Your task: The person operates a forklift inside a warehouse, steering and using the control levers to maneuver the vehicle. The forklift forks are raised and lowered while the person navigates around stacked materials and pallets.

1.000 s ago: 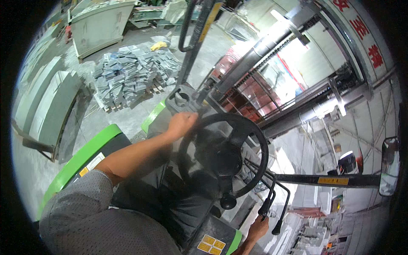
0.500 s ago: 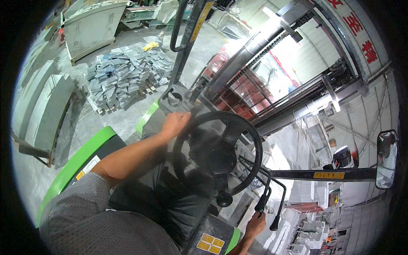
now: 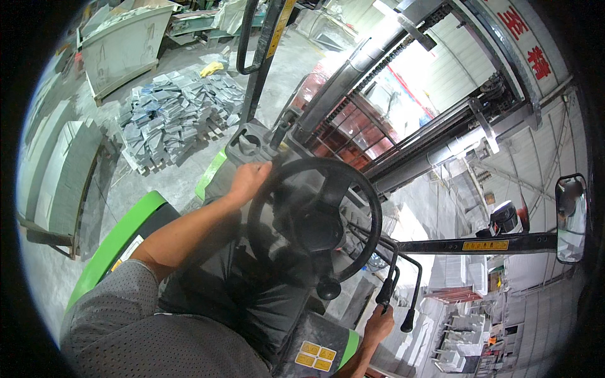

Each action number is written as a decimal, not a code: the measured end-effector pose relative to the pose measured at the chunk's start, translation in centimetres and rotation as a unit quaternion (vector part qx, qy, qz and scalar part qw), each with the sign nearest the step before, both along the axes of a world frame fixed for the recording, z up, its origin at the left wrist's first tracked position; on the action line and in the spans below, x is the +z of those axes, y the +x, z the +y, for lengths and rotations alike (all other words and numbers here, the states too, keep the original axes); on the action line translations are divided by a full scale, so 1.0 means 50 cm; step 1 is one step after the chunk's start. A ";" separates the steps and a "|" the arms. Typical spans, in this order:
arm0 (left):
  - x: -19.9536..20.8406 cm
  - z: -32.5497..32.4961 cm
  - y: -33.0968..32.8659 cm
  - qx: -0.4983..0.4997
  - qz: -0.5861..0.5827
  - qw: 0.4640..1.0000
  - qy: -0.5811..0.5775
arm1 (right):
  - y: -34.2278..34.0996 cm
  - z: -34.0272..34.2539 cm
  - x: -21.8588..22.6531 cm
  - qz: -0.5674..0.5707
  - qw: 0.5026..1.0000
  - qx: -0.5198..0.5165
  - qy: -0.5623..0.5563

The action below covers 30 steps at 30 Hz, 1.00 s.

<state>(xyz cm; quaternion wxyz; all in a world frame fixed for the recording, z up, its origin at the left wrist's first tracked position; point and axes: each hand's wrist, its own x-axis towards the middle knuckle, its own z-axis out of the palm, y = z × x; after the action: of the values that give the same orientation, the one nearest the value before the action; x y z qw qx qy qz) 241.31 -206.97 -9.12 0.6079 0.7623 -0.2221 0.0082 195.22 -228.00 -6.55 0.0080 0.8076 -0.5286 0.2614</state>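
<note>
head view: the left hand point(image 3: 247, 179) is closed on the rim of the black steering wheel point(image 3: 315, 220), same spot as before, and the pile of grey blocks point(image 3: 170, 116) has slid, so the truck turns. the right hand point(image 3: 378, 322) grips a black lever point(image 3: 386, 291).

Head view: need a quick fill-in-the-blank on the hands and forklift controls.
1. The left hand grips the rim of the black ____.
2. The right hand sits at the base of the black control ____.
3. The side mirror is mounted on the person's ____ side.

Missing words: steering wheel; levers; right.
</note>
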 end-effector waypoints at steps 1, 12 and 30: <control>0.001 0.001 0.001 0.001 -0.002 1.000 0.005 | 0.001 0.001 0.000 0.001 1.000 -0.013 0.014; 0.022 0.010 -0.003 0.000 0.039 0.999 0.011 | 0.006 0.007 0.002 -0.018 1.000 -0.006 0.017; 0.020 0.015 -0.001 -0.011 0.010 1.000 -0.003 | 0.009 0.014 0.000 -0.003 0.999 -0.032 0.037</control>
<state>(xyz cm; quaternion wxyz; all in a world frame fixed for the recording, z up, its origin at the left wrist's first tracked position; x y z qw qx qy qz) 241.27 -206.22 -8.10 0.6122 0.7582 -0.2243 -0.0055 195.69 -227.33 -6.56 -0.0150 0.7893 -0.5633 0.2438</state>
